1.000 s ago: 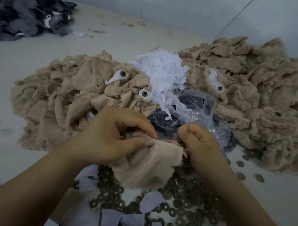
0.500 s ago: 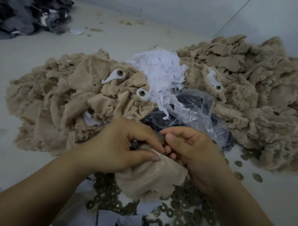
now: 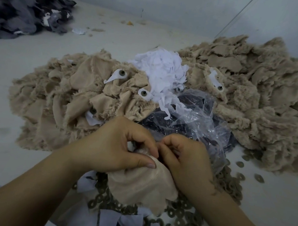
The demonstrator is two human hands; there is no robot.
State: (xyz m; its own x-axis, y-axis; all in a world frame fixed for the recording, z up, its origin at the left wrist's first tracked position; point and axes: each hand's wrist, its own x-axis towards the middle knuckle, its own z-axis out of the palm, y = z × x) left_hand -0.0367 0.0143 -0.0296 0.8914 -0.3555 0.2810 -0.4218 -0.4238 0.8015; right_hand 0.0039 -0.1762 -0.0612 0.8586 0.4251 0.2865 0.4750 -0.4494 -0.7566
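White desk (image 3: pixel 114 38), lower center: L hand (image 3: pixel 116 145) & R hand (image 3: pixel 187 158) were both curled, pinched tan fabric piece (image 3: pixel 139 188). Step prob needed cloth taut, grips close together.

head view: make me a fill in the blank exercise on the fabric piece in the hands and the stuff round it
The left hand and the right hand both grip a plush fabric piece coloured ____.
The heap of shredded scraps beyond the hands is ____.
The crinkled clear bag behind the right hand is made of ____.
Missing: tan; white; plastic.
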